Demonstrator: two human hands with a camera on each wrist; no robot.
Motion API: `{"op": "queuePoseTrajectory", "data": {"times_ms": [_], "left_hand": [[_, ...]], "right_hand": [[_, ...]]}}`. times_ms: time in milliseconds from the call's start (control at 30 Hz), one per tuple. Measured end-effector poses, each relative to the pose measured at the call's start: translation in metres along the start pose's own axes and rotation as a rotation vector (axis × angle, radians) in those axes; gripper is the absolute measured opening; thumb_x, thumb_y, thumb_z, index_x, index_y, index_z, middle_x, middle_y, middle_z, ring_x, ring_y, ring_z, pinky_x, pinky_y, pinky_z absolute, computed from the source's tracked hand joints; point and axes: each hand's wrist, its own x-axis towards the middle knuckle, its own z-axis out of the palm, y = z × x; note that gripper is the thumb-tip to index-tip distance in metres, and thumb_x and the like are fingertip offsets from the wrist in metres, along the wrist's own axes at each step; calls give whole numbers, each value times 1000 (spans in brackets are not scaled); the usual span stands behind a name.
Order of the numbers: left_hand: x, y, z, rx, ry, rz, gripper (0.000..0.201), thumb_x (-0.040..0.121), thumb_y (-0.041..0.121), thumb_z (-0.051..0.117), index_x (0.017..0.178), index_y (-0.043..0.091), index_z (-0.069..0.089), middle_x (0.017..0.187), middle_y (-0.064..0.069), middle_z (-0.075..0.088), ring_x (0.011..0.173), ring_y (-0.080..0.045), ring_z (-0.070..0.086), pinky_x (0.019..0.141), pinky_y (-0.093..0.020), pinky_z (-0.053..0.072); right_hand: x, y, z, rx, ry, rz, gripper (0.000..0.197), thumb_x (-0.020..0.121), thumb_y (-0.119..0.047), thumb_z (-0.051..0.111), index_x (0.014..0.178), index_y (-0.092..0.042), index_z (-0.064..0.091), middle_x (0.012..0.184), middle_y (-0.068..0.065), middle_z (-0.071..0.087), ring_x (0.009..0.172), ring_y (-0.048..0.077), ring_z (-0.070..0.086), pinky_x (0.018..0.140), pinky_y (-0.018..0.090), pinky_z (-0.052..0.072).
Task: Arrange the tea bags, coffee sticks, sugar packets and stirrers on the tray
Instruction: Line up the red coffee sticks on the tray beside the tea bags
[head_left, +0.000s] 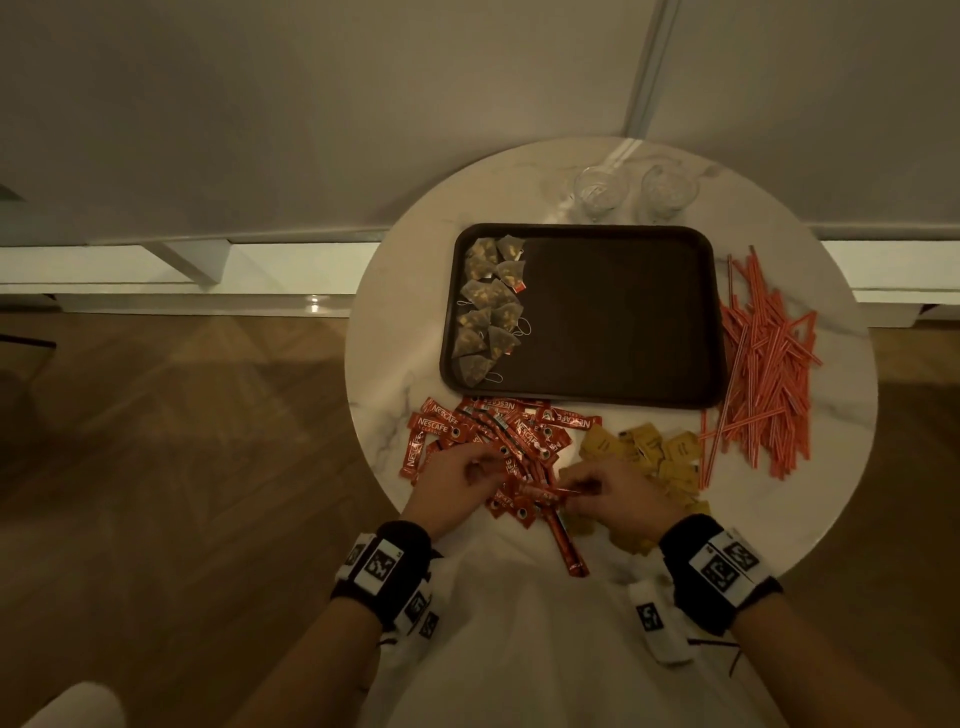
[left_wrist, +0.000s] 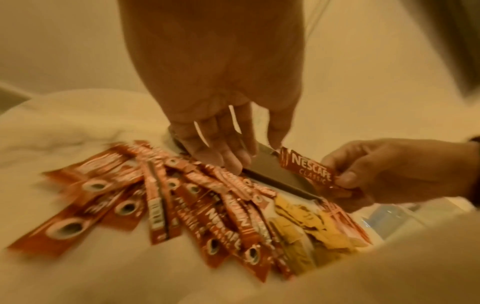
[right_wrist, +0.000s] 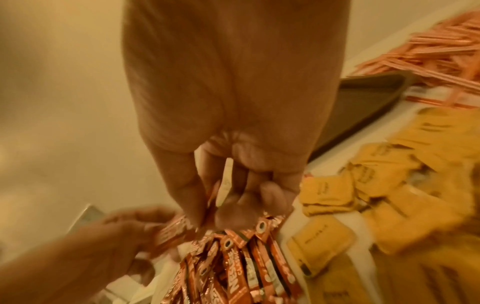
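Dark tray (head_left: 613, 312) with pyramid tea bags (head_left: 488, 306) along its left edge; right hand (head_left: 618, 493) pinching a Nescafé stick (left_wrist: 306, 166), left hand (head_left: 452, 488) loosely curled over the coffee sticks (head_left: 498, 431), grasp unclear.

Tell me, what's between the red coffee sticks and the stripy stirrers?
The yellow sugar packets lie on the table between the coffee sticks and the stirrers, clearest in the head view.

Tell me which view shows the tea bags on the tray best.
The head view: the tea bags lie in a column along the tray's left side. The wrist views show only a sliver of tray, no tea bags.
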Motion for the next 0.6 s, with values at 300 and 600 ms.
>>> {"op": "queuePoseTrajectory", "data": {"times_ms": [300,600], "left_hand": [[-11,24,5,-124,-264,86,15,91,26,69,101,17,75,88,9,72,76,3,65,70,-14,52],[2,18,3,-290,-261,-56,6,92,23,68,93,18,72,64,14,67,59,3,60,59,-13,47]], "right_hand": [[0,-21,0,-17,-37,-31,5,88,-24,72,86,-21,75,70,-11,62,62,-3,53,60,14,41],[12,-32,8,367,200,-10,22,93,-26,64,73,-19,69,52,-8,60,47,0,52,52,14,43]]}}
